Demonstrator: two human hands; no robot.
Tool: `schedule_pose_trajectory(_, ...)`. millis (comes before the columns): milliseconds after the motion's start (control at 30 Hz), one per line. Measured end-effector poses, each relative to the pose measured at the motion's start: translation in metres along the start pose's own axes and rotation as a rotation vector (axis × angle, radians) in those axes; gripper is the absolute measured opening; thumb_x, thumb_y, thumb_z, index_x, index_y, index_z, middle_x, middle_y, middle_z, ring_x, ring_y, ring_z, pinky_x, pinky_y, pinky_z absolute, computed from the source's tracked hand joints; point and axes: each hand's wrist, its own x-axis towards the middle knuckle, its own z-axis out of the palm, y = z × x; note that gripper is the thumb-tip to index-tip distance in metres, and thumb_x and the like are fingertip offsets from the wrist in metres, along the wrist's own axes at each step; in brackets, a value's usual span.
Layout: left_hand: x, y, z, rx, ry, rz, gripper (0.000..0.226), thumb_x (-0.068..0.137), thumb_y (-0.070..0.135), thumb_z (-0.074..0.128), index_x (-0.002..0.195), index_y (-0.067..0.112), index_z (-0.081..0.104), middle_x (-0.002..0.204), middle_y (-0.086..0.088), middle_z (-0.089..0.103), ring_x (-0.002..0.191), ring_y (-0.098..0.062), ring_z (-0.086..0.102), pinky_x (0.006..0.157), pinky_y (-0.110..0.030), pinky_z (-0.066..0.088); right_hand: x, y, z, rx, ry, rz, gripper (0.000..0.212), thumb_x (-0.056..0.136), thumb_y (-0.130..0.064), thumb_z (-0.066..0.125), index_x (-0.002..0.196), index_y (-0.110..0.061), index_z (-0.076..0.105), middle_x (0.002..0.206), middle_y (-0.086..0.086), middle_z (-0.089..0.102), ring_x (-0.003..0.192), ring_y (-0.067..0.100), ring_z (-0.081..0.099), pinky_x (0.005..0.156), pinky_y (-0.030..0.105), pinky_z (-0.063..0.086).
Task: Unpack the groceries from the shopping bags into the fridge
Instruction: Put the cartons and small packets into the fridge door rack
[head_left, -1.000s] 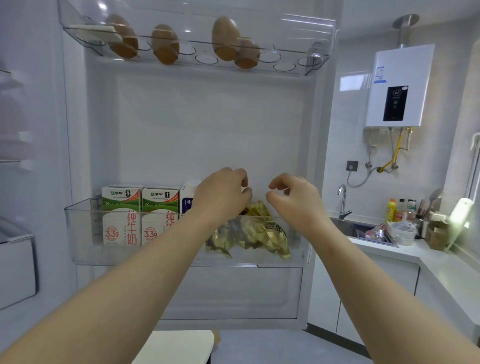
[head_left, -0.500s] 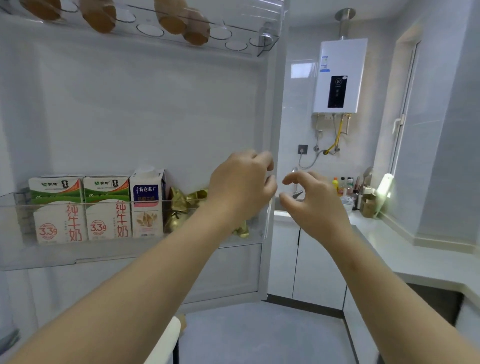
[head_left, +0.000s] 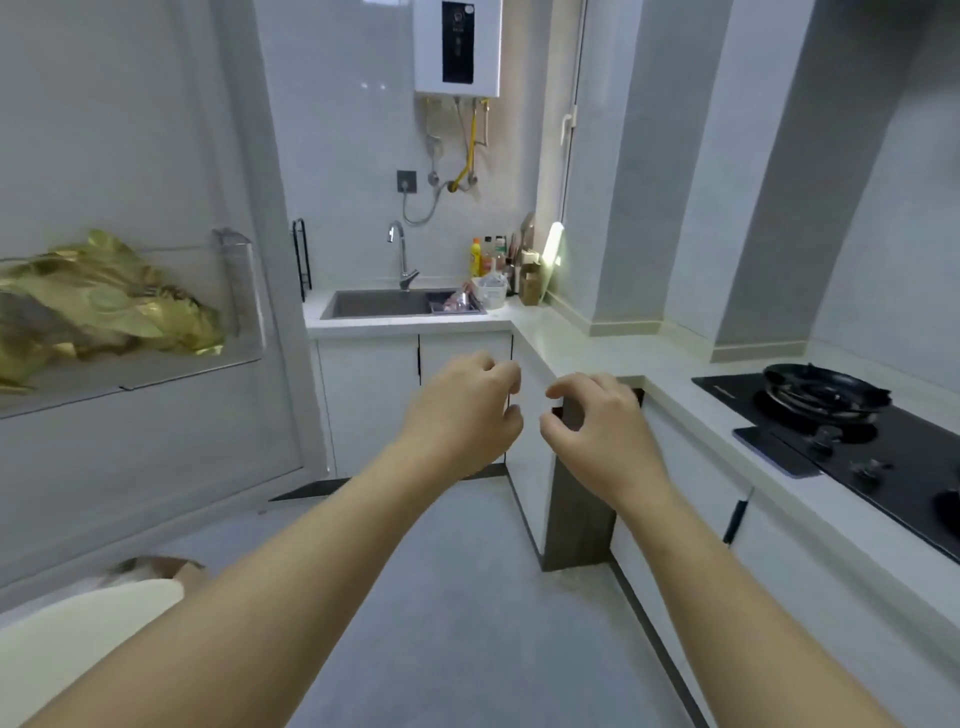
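Gold foil packet (head_left: 98, 312) lying in the clear fridge-door bin (head_left: 243, 301), far left; left grip (head_left: 462, 410) and right grip (head_left: 597, 428) side by side in mid-air, fingers loosely curled, holding nothing; hob (head_left: 883, 457) on the worktop (head_left: 597, 353), right

A clear fridge door shelf (head_left: 244, 291) holds a crumpled gold foil packet (head_left: 98, 306). The white L-shaped surface (head_left: 571, 353) carries a sunken sink (head_left: 379, 304), bottles (head_left: 485, 254) in the corner near it, and a black hob (head_left: 883, 452) with a dark pan (head_left: 826, 387) on top.
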Motion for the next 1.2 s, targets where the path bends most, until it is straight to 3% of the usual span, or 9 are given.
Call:
schedule_pose_trajectory(100,0.003,0.027,0.038,-0.044,-0.090,0.047,0.028,0.095,0.027,0.047,0.121,0.018,0.051,0.117,-0.001,0.054,0.106,-0.017,0.048,0.077,-0.023,0.040,-0.022,0.041,-0.009,-0.039,-0.028,0.088,0.031,0.088,-0.028,0.053,0.118,-0.023,0.056,0.125,-0.005,0.052,0.117,0.013,0.043,0.098,0.031,0.040)
schedule_pose_trajectory(267,0.011,0.076,0.095,-0.083,-0.215,0.118,0.025,0.094,0.027,0.048,0.118,0.020,0.052,0.113,0.001,0.054,0.100,-0.015,0.050,0.082,-0.027,0.049,-0.063,0.110,-0.031,-0.091,-0.089,0.252,0.031,0.090,-0.029,0.051,0.120,-0.026,0.053,0.126,-0.007,0.049,0.118,0.012,0.040,0.098,0.028,0.035)
schedule_pose_trajectory(433,0.018,0.149,0.150,-0.133,-0.319,0.290,0.026,0.094,0.028,0.047,0.119,0.021,0.052,0.115,0.001,0.053,0.103,-0.016,0.048,0.080,-0.026,0.046,-0.107,0.177,-0.068,-0.145,-0.092,0.440,0.033,0.089,-0.030,0.050,0.122,-0.025,0.053,0.127,-0.005,0.050,0.119,0.014,0.041,0.100,0.031,0.037)
schedule_pose_trajectory(767,0.023,0.300,0.232,-0.261,-0.485,0.566,0.030,0.094,0.030,0.047,0.122,0.022,0.050,0.121,0.001,0.053,0.112,-0.018,0.047,0.089,-0.032,0.045,-0.194,0.271,-0.151,-0.255,0.034,0.810,0.031,0.089,-0.029,0.050,0.120,-0.025,0.053,0.126,-0.007,0.049,0.116,0.014,0.041,0.097,0.028,0.037)
schedule_pose_trajectory(900,0.023,0.351,0.258,-0.315,-0.506,0.668,0.030,0.094,0.030,0.046,0.122,0.022,0.050,0.120,0.002,0.053,0.111,-0.017,0.048,0.086,-0.029,0.045,-0.219,0.298,-0.176,-0.303,0.087,0.914,0.028,0.089,-0.026,0.050,0.118,-0.025,0.054,0.122,-0.007,0.049,0.110,0.015,0.042,0.091,0.026,0.037)
schedule_pose_trajectory(1200,0.063,0.433,0.327,-0.394,-0.579,0.819,0.031,0.093,0.031,0.046,0.123,0.022,0.050,0.120,0.002,0.052,0.115,-0.017,0.045,0.088,-0.028,0.042,-0.226,0.377,-0.199,-0.327,0.205,1.082,0.029,0.089,-0.024,0.050,0.117,-0.027,0.054,0.127,-0.010,0.047,0.118,0.014,0.039,0.097,0.025,0.035)
